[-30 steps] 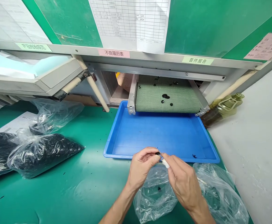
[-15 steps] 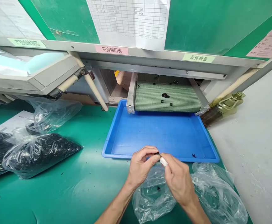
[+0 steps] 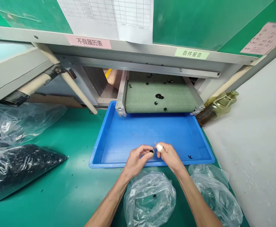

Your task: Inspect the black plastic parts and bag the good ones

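Over the front edge of the blue tray, my left hand pinches a small black part between thumb and fingertips. My right hand is just to its right, a small gap apart, with its fingers closed. A white wrapping covers one of its fingertips. Something thin and pale pokes out there, too small to name. Below both hands stands a clear plastic bag with its mouth open, and one small black piece shows inside it.
A green conveyor belt carrying several black parts ends above the tray. Black scraps lie in the tray's right side. Another clear bag is at right, a filled bag at left. A bottle leans by the wall.
My hands have separated slightly; earlier they met at the black part. The right hand has moved up and away over the tray. The camera view has shifted to the right.
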`<move>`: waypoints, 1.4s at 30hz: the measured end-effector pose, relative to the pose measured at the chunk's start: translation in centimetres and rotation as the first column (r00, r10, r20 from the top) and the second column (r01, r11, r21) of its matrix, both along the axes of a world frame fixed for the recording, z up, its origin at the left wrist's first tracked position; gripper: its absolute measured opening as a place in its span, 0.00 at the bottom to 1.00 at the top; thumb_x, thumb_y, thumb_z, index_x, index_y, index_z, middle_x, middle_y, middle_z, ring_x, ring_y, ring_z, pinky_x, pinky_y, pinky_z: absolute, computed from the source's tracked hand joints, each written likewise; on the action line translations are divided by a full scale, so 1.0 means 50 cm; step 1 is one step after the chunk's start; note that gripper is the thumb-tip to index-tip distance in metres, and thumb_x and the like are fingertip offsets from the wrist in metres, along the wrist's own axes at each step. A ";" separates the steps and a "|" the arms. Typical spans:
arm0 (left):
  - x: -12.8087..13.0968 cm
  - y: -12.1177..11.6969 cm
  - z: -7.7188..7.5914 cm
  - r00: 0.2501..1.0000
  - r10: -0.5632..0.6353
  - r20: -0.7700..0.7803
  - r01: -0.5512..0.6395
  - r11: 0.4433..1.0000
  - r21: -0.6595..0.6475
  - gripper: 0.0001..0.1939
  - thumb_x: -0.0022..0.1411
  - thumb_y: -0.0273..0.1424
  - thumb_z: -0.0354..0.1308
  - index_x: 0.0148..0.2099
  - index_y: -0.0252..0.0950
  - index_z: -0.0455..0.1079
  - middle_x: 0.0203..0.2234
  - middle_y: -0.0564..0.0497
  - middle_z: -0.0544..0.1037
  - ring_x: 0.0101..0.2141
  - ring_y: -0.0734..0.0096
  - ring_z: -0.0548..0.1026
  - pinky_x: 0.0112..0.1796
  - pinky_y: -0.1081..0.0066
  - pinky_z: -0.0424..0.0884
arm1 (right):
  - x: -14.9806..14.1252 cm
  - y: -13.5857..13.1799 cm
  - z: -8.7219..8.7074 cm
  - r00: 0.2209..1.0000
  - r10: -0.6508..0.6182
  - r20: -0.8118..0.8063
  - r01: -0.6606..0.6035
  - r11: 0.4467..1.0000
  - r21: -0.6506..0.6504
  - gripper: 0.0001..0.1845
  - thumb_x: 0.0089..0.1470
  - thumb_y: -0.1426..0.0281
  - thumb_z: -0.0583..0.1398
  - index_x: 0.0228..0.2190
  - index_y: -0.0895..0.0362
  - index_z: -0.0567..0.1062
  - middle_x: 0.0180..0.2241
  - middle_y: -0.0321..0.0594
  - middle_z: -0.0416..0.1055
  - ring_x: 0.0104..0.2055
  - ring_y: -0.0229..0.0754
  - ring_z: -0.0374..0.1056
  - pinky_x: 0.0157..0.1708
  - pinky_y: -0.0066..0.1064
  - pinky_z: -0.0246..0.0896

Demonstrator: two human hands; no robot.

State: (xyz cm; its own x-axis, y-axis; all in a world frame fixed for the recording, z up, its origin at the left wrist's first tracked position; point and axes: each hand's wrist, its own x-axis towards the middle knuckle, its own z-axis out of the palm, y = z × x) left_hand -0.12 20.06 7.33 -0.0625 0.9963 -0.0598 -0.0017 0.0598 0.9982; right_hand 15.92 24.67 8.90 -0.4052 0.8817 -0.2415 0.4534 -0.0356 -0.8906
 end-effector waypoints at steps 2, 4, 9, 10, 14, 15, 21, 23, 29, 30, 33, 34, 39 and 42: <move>-0.001 0.004 0.006 0.997 0.045 0.067 -0.045 0.999 -0.007 0.13 0.54 0.34 0.64 0.42 0.35 0.74 0.34 0.48 0.79 0.34 0.69 0.75 0.39 0.71 0.71 | 0.008 0.013 0.002 0.999 -0.024 0.033 0.023 0.999 0.023 0.21 0.59 0.61 0.47 0.34 0.60 0.74 0.20 0.33 0.67 0.18 0.33 0.52 0.19 0.25 0.47; -0.004 0.009 0.008 0.989 0.088 0.120 -0.087 0.996 -0.017 0.13 0.52 0.33 0.65 0.40 0.35 0.73 0.33 0.48 0.79 0.34 0.70 0.75 0.39 0.72 0.70 | 0.021 0.024 0.008 0.996 -0.041 0.085 0.035 0.997 0.073 0.20 0.60 0.62 0.46 0.39 0.59 0.74 0.23 0.34 0.70 0.20 0.34 0.56 0.21 0.25 0.50; -0.018 -0.006 0.023 0.984 0.083 0.160 -0.069 0.993 -0.093 0.10 0.54 0.35 0.65 0.37 0.35 0.72 0.29 0.52 0.75 0.31 0.73 0.72 0.36 0.74 0.68 | 0.069 0.085 0.008 0.928 -0.131 0.348 0.049 0.971 0.234 0.14 0.57 0.70 0.50 0.37 0.56 0.76 0.31 0.39 0.74 0.34 0.41 0.67 0.35 0.30 0.57; -0.018 -0.019 0.032 0.987 0.048 0.156 -0.032 0.994 -0.102 0.09 0.55 0.35 0.64 0.37 0.36 0.72 0.29 0.52 0.75 0.31 0.72 0.72 0.35 0.74 0.68 | 0.078 0.105 0.003 0.899 -0.158 0.408 0.054 0.965 0.256 0.14 0.57 0.72 0.51 0.37 0.56 0.76 0.33 0.41 0.74 0.37 0.43 0.68 0.37 0.31 0.57; 0.000 -0.100 0.073 0.943 -0.333 -0.023 0.330 0.940 -0.083 0.10 0.63 0.36 0.56 0.33 0.36 0.73 0.30 0.49 0.74 0.33 0.70 0.71 0.35 0.72 0.66 | 0.089 0.193 -0.021 0.788 -0.208 0.580 0.057 0.962 0.267 0.12 0.60 0.70 0.55 0.43 0.58 0.73 0.42 0.46 0.72 0.44 0.44 0.68 0.44 0.36 0.60; 0.007 -0.122 0.076 0.909 -0.404 -0.097 0.398 0.914 -0.081 0.12 0.65 0.36 0.53 0.33 0.37 0.73 0.31 0.49 0.74 0.34 0.69 0.71 0.36 0.72 0.66 | 0.085 0.211 -0.027 0.772 -0.192 0.606 0.045 0.967 0.250 0.13 0.60 0.67 0.56 0.44 0.58 0.72 0.43 0.45 0.71 0.44 0.43 0.68 0.45 0.38 0.62; 0.053 -0.232 -0.030 0.702 -0.430 -0.568 0.556 0.829 0.060 0.12 0.68 0.32 0.46 0.39 0.40 0.71 0.34 0.49 0.76 0.33 0.69 0.71 0.34 0.74 0.65 | 0.063 0.234 -0.045 0.778 -0.074 0.624 -0.049 0.983 0.177 0.13 0.59 0.63 0.58 0.40 0.59 0.72 0.40 0.40 0.71 0.40 0.40 0.69 0.42 0.38 0.66; 0.061 -0.255 -0.076 0.603 -0.379 -0.702 0.597 0.798 0.082 0.10 0.66 0.36 0.50 0.36 0.39 0.69 0.30 0.50 0.75 0.30 0.69 0.70 0.32 0.73 0.64 | 0.067 0.212 -0.030 0.816 -0.055 0.575 -0.071 0.978 0.194 0.09 0.58 0.67 0.59 0.39 0.60 0.73 0.36 0.38 0.71 0.37 0.38 0.68 0.39 0.35 0.64; 0.042 -0.253 -0.046 0.606 -0.312 -0.732 0.520 0.852 0.067 0.07 0.63 0.27 0.52 0.42 0.39 0.70 0.47 0.45 0.75 0.46 0.58 0.71 0.43 0.66 0.68 | 0.084 0.089 0.072 0.926 -0.013 0.377 -0.090 0.963 0.255 0.11 0.51 0.74 0.57 0.38 0.57 0.75 0.32 0.34 0.70 0.27 0.33 0.62 0.29 0.25 0.56; 0.039 -0.244 -0.021 0.696 -0.337 -0.634 0.487 0.870 0.072 0.09 0.64 0.28 0.51 0.44 0.40 0.70 0.47 0.46 0.75 0.46 0.59 0.72 0.43 0.67 0.68 | 0.082 0.061 0.089 0.942 -0.001 0.336 -0.090 0.963 0.254 0.11 0.51 0.72 0.57 0.37 0.57 0.76 0.31 0.33 0.70 0.25 0.32 0.60 0.27 0.25 0.55; 0.046 -0.208 0.057 0.955 -0.263 -0.135 0.258 0.965 -0.054 0.10 0.67 0.34 0.50 0.45 0.41 0.70 0.33 0.50 0.78 0.31 0.70 0.74 0.34 0.72 0.70 | 0.067 -0.024 0.122 0.985 0.046 0.164 -0.093 0.953 0.289 0.10 0.51 0.71 0.57 0.35 0.56 0.76 0.29 0.33 0.69 0.22 0.32 0.55 0.24 0.25 0.53; 0.053 -0.194 0.077 0.990 -0.142 0.023 0.143 0.982 -0.121 0.11 0.66 0.37 0.51 0.46 0.40 0.70 0.31 0.50 0.77 0.28 0.72 0.73 0.32 0.73 0.69 | 0.061 -0.050 0.128 0.992 0.063 0.112 -0.095 0.944 0.316 0.09 0.51 0.72 0.56 0.34 0.55 0.76 0.30 0.33 0.69 0.22 0.31 0.55 0.24 0.25 0.53; 0.083 -0.137 0.106 0.824 0.133 0.551 -0.017 0.978 -0.210 0.16 0.55 0.39 0.65 0.43 0.35 0.74 0.33 0.50 0.77 0.28 0.76 0.72 0.34 0.74 0.70 | 0.044 -0.138 0.136 0.993 0.090 0.078 -0.115 0.891 0.439 0.15 0.53 0.77 0.52 0.39 0.54 0.75 0.36 0.37 0.70 0.26 0.34 0.62 0.27 0.25 0.60; 0.083 -0.132 0.092 0.711 0.170 0.682 0.012 0.967 -0.254 0.15 0.51 0.34 0.69 0.39 0.33 0.74 0.28 0.50 0.77 0.28 0.76 0.73 0.33 0.75 0.70 | 0.056 -0.155 0.138 0.983 0.121 0.135 -0.170 0.875 0.454 0.21 0.56 0.78 0.50 0.49 0.53 0.70 0.42 0.39 0.70 0.39 0.38 0.68 0.38 0.28 0.65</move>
